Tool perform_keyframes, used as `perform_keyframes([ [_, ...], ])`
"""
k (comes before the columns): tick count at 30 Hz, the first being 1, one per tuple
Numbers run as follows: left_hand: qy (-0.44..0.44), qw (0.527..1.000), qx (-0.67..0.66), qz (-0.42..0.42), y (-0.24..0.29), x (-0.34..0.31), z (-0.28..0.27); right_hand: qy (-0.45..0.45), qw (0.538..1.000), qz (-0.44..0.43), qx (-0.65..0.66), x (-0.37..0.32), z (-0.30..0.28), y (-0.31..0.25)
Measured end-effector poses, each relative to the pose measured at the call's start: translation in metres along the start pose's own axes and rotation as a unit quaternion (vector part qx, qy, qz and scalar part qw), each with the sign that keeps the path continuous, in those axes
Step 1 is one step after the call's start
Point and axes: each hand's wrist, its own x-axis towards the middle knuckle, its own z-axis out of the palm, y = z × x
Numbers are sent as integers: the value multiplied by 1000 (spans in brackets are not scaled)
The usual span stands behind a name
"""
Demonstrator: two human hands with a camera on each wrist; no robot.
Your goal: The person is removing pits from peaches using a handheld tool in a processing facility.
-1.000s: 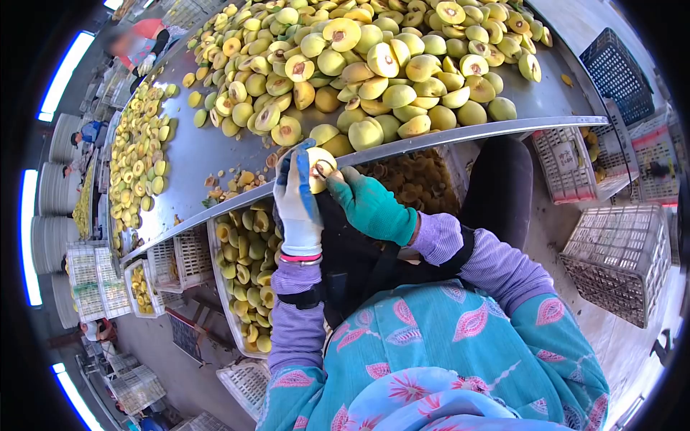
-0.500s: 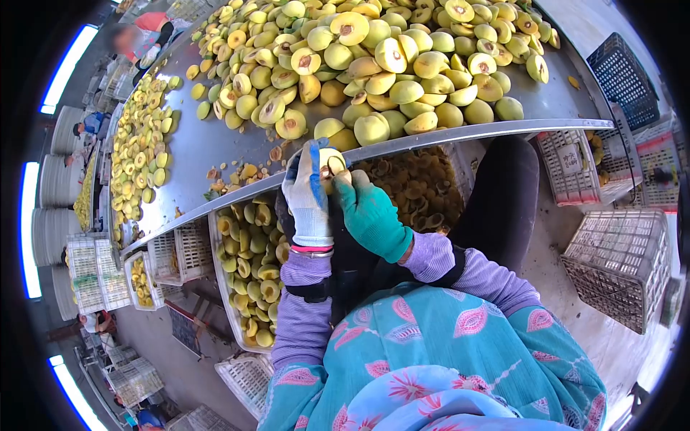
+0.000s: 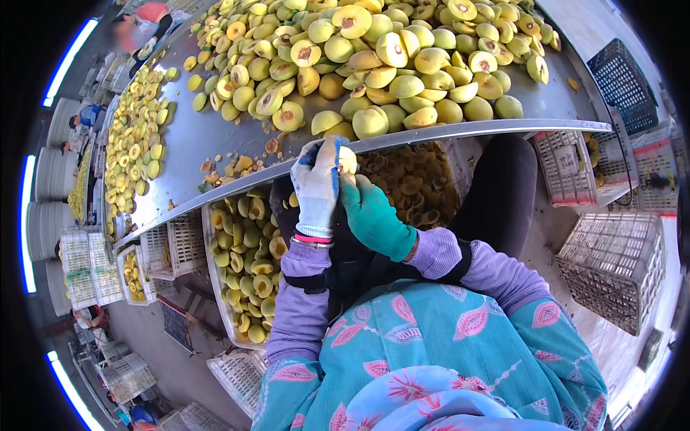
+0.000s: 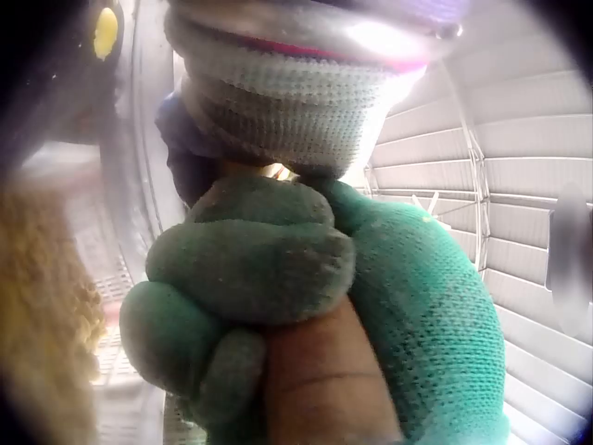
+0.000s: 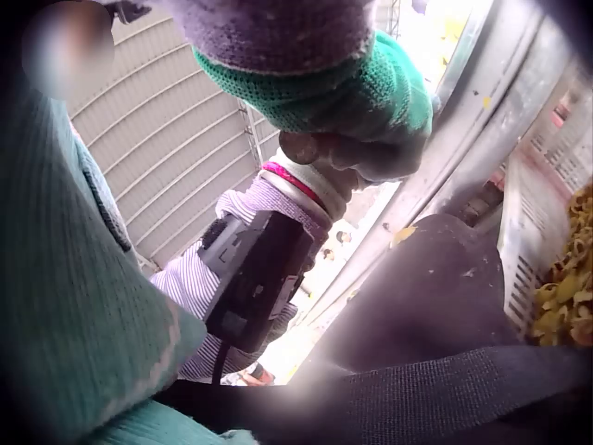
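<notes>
My left hand [image 3: 316, 181], in a white and blue glove, holds a yellow-green peach half [image 3: 348, 159] just below the metal table's front edge. My right hand [image 3: 377, 219], in a green glove, meets it from the right, fingertips right at the fruit. In the left wrist view the green fingers [image 4: 250, 269] curl round a thick wooden handle [image 4: 324, 380]. The handle's round butt [image 5: 298, 146] pokes out of the glove in the right wrist view. The tool's working end is hidden between fruit and gloves.
Halved peaches [image 3: 374, 72] are heaped on the metal table [image 3: 190, 144], with scraps near its edge. Beneath stand a crate of peach halves [image 3: 244, 266] and a container of brownish scraps [image 3: 417, 187]. Plastic crates [image 3: 614, 266] stand on the right. Another person [image 3: 147, 29] is at far left.
Both hands stay together at the table edge and have shifted slightly right since a second ago. The peach half has turned, so its cut face with the pit cavity no longer shows.
</notes>
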Motion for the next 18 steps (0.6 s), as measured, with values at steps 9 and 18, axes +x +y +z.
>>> perform_keyframes([
  [9, -20, 994, 108, 16, 2, 3, -11, -17, 999, 26, -41, -1, 2, -4],
  [18, -71, 989, -99, -80, 1, -2, -19, -282, 691, 420, 517, -1, -23, -21],
])
